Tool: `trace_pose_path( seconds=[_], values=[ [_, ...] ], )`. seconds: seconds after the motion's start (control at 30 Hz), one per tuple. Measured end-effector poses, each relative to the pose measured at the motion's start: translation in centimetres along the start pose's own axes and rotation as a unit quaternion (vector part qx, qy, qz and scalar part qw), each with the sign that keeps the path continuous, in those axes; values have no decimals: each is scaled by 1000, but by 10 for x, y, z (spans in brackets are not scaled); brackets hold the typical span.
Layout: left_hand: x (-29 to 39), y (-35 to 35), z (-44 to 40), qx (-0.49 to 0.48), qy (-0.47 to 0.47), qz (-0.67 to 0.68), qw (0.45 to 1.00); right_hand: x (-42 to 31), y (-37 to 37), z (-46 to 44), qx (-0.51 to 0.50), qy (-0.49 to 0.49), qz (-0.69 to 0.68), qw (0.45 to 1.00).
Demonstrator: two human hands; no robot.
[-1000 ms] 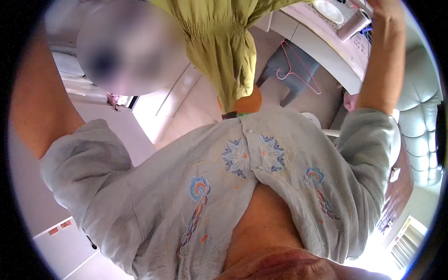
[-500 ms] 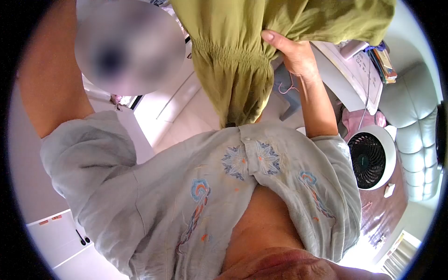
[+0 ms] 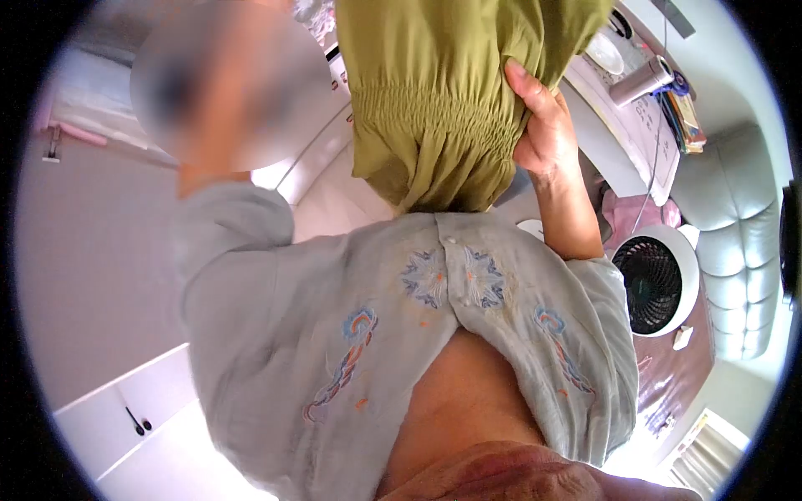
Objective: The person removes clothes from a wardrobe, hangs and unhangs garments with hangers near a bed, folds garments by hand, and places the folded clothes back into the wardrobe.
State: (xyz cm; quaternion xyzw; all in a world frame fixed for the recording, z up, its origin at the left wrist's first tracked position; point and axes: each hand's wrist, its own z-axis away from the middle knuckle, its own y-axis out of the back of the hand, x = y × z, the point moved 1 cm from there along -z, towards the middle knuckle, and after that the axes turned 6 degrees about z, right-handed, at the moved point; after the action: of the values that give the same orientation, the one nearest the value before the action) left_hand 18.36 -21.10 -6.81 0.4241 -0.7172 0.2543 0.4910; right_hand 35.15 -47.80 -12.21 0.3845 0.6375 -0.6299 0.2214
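Head view: green garment (image 3: 426, 58) in right hand (image 3: 545, 134), grip of left hand (image 3: 241, 42) unclear, dish (image 3: 603, 55) on table (image 3: 639, 142).

Garment (image 3: 439, 108): solid olive green, darkening toward near end. Shirt (image 3: 259, 309): pale grey. Embroidery (image 3: 424, 280) on it: star-like flowers, blue-grey with orange flecks; motifs (image 3: 344, 367) further out, twisted, light blue, orange, reddish. Right: fan (image 3: 687, 280) white, grille (image 3: 647, 284) black; cloth (image 3: 626, 213) pink; flat surface (image 3: 668, 376) reddish brown; upholstery (image 3: 735, 225) pale grey-green to my eye, squared seams. Left: panel (image 3: 100, 250) mauve-grey; cabinet (image 3: 171, 384) white, handles (image 3: 136, 422) black.
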Motion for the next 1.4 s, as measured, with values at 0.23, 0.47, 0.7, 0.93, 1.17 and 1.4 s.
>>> trace_pose_path(
  seconds=[0.23, 0.47, 0.7, 0.93, 1.17, 1.4],
  values=[
    [-144, -54, 165, -150, 351, 378, 843, 22, 17, -20, 124, -44, 18, 991],
    [-118, -66, 198, -65, 299, 541, 784, 63, 17, -23, 190, -134, -32, 972],
    [-115, -67, 228, -77, 328, 533, 776, 93, 52, -16, 202, -78, 126, 968],
    [-108, -105, 215, -59, 387, 345, 853, 84, 95, 4, 56, -126, 111, 984],
    [-138, -88, 224, 45, 462, 438, 770, 118, 266, 42, 66, -249, 154, 954],
    [-155, -109, 235, 136, 491, 404, 760, 194, 463, 69, 304, -285, 754, 508]
  ],
)
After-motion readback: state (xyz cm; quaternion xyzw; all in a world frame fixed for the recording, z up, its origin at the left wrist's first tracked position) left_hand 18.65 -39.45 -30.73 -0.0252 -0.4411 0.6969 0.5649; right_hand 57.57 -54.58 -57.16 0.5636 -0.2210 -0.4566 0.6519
